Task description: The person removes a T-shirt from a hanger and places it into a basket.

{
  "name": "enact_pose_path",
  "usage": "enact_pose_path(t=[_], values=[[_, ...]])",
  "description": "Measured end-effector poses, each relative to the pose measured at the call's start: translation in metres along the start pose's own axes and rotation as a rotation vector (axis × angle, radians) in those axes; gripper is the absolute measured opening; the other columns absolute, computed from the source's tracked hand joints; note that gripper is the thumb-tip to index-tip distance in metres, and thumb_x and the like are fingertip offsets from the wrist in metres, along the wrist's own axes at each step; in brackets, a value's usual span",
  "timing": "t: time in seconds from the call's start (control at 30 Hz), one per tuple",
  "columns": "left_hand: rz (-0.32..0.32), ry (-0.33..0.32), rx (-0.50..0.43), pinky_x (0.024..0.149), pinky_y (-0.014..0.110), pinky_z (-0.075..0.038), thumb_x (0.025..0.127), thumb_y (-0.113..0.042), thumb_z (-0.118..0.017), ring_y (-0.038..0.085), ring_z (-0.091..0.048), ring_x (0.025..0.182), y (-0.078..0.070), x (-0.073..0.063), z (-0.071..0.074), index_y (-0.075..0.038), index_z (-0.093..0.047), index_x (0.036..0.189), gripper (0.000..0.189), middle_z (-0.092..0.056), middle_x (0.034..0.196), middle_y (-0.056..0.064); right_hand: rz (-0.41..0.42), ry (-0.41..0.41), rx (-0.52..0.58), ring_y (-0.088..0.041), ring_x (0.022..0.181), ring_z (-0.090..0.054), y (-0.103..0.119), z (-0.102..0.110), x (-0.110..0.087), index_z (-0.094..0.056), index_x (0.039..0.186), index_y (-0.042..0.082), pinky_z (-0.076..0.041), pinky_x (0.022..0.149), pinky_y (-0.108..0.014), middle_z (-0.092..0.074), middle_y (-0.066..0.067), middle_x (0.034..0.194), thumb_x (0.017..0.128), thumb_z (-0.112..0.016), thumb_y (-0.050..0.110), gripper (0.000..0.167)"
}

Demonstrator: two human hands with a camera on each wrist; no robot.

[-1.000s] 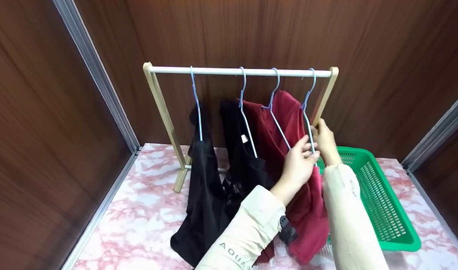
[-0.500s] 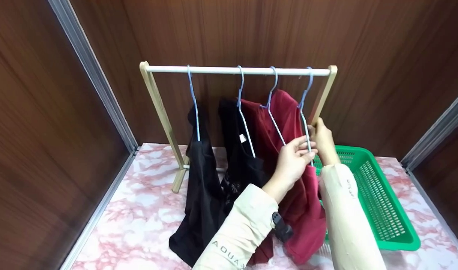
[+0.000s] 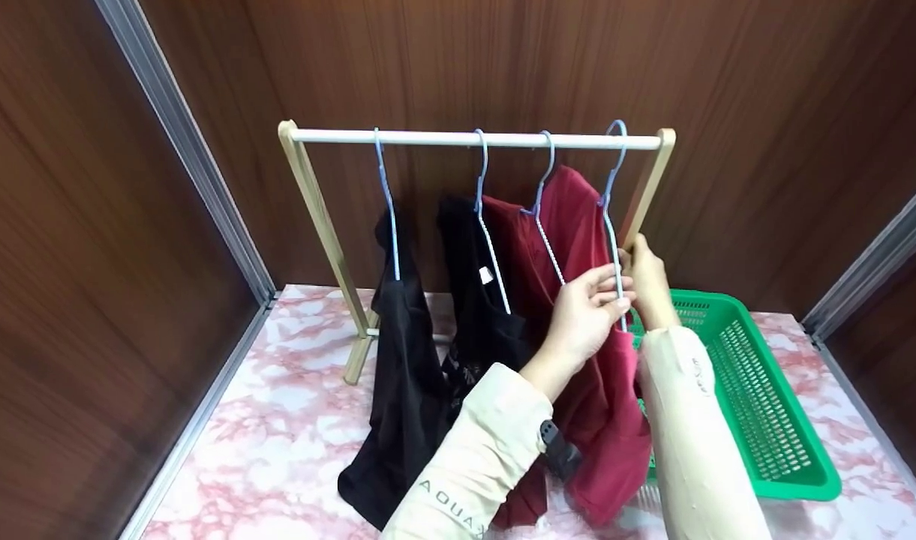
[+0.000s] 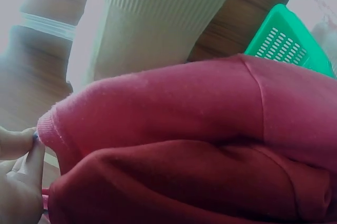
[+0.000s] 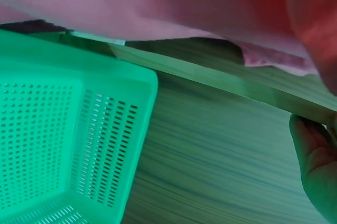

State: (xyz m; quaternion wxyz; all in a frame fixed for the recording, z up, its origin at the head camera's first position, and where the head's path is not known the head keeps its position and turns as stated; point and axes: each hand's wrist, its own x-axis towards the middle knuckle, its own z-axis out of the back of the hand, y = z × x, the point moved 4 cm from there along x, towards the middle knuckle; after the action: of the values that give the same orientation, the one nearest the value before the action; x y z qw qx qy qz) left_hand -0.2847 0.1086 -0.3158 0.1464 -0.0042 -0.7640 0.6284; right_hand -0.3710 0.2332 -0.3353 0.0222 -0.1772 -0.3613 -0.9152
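Observation:
My left hand [image 3: 578, 319] pinches the wire side of the rightmost hanger [image 3: 611, 232], just above the red top [image 3: 614, 450] that hangs from it. This hanger's blue hook arches a little higher over the white rail [image 3: 435, 138] than the others. In the left wrist view the fingertips meet the wire beside the top's ribbed neckline [image 4: 46, 129]. My right hand [image 3: 647, 281] grips the right wooden post [image 3: 647, 195] of the clothes rack. The right wrist view has that hand [image 5: 318, 174] at the post's edge, fingers partly out of frame.
A darker red garment [image 3: 519, 232] and two black garments [image 3: 405, 360] hang along the rail on other hangers. To the right, a green perforated basket [image 3: 758, 390] stands on the pink marbled surface [image 3: 255, 420]. Brown wood-grain panels [image 3: 458, 67] enclose the back and sides.
My left hand has shifted slightly left and then raised the rightmost hanger, so its hook now stands higher above the rail. The right hand has stayed on the post.

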Motion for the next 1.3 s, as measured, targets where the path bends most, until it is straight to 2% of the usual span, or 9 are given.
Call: enact_pose_path(t=[0.2,0.47,0.73,1.0,1.1,1.23,1.3], values=[[-0.041,0.027,0.009,0.084,0.023,-0.055,0.084,0.017,-0.054,0.031,-0.068,0.102,-0.002,-0.005,-0.002,0.014,-0.050,0.127,0.043,-0.064,0.115,0.028,-0.011,-0.018,0.026,-0.048,0.089,-0.052,0.001,0.001,-0.001,-0.042,0.102,-0.007,-0.041,0.079,-0.052,-0.056,-0.039,0.095,0.100,-0.040,0.005,0.012],[-0.047,0.023,-0.032,0.082,0.027,-0.057,0.082,0.018,-0.055,0.035,-0.068,0.098,-0.003,-0.007,0.005,0.015,-0.053,0.123,0.041,-0.065,0.109,0.031,-0.041,0.017,0.000,-0.053,0.104,-0.054,0.000,-0.002,0.002,-0.041,0.106,-0.006,-0.042,0.087,-0.057,-0.057,-0.040,0.107,0.101,-0.039,0.009,0.016],[-0.068,0.049,-0.003,0.084,0.025,-0.056,0.083,0.017,-0.056,0.033,-0.068,0.099,-0.009,-0.009,0.006,0.015,-0.052,0.124,0.041,-0.065,0.110,0.030,-0.006,0.004,0.024,-0.048,0.091,-0.053,0.001,-0.003,0.000,-0.042,0.105,-0.007,-0.042,0.082,-0.053,-0.057,-0.038,0.098,0.100,-0.039,0.004,0.013],[-0.104,0.086,0.013,0.081,0.022,-0.056,0.082,0.018,-0.057,0.042,-0.066,0.098,-0.004,-0.016,0.003,0.017,-0.054,0.121,0.039,-0.065,0.107,0.034,0.002,0.014,0.025,-0.045,0.090,-0.051,-0.001,-0.001,-0.001,-0.042,0.108,-0.007,-0.041,0.081,-0.050,-0.055,-0.036,0.095,0.097,-0.034,0.001,0.016],[-0.115,0.112,0.034,0.079,0.019,-0.055,0.081,0.017,-0.057,0.042,-0.066,0.097,-0.002,-0.020,0.002,0.017,-0.054,0.120,0.039,-0.065,0.106,0.034,-0.017,0.031,0.053,-0.044,0.093,-0.050,-0.001,0.001,-0.003,-0.040,0.111,-0.006,-0.041,0.084,-0.050,-0.054,-0.035,0.100,0.098,-0.029,0.001,0.018],[-0.130,0.139,0.068,0.077,0.016,-0.054,0.082,0.016,-0.058,0.040,-0.067,0.096,0.001,-0.027,0.003,0.016,-0.055,0.119,0.038,-0.066,0.106,0.032,-0.090,0.054,0.133,-0.039,0.095,-0.048,-0.003,0.000,-0.004,-0.039,0.115,-0.003,-0.040,0.087,-0.047,-0.052,-0.032,0.106,0.102,-0.020,0.013,0.028],[-0.137,0.150,0.080,0.077,0.016,-0.054,0.082,0.016,-0.058,0.039,-0.068,0.096,0.003,-0.030,0.003,0.016,-0.055,0.119,0.037,-0.066,0.106,0.031,-0.095,0.060,0.137,-0.038,0.097,-0.048,-0.004,0.000,-0.003,-0.039,0.117,-0.002,-0.040,0.088,-0.046,-0.052,-0.031,0.109,0.103,-0.020,0.014,0.029]])
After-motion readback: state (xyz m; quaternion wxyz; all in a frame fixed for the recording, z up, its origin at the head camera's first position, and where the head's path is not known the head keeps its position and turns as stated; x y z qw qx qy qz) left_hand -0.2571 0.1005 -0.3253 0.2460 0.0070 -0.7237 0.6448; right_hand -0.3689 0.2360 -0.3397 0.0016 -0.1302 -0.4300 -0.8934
